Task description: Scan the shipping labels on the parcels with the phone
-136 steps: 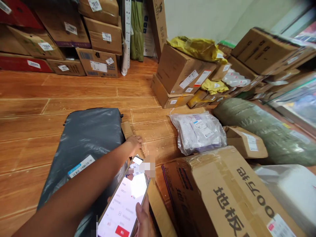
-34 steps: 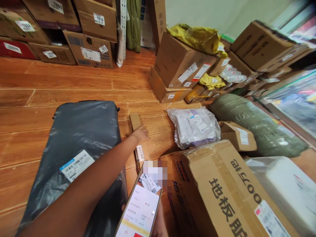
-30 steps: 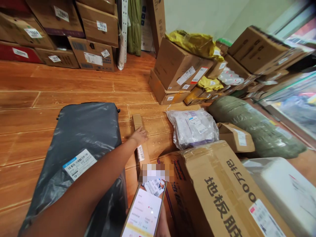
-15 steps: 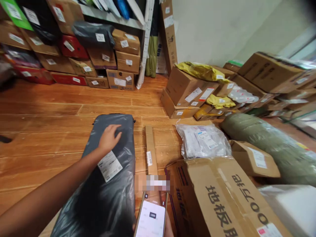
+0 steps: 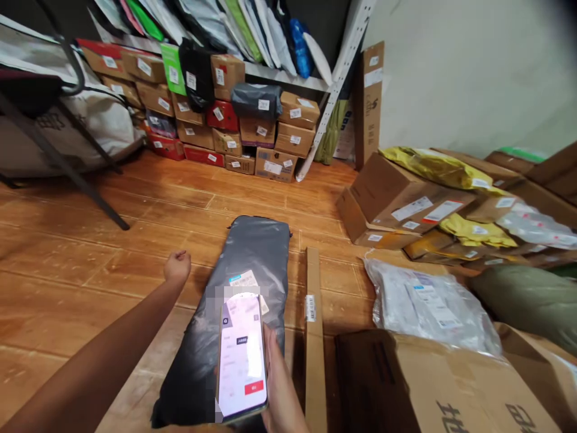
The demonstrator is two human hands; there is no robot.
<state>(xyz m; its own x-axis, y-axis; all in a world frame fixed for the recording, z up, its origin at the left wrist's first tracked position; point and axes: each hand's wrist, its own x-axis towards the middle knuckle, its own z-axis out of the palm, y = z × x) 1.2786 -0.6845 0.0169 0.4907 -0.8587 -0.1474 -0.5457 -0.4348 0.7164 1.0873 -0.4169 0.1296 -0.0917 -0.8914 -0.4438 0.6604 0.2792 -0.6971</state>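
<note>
Head view: the left hand (image 5: 177,267) has come off the grey bag (image 5: 243,300) and now hovers over the floor (image 5: 67,276) beside it, fingers curled shut on nothing. The right hand (image 5: 277,379) grips the phone (image 5: 241,352) above the bag's white label (image 5: 246,281). Print there is too small to read; the long box (image 5: 312,325) lies just right.

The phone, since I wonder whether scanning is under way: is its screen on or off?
On. The phone in the right hand shows a lit white screen with a red button.
</note>
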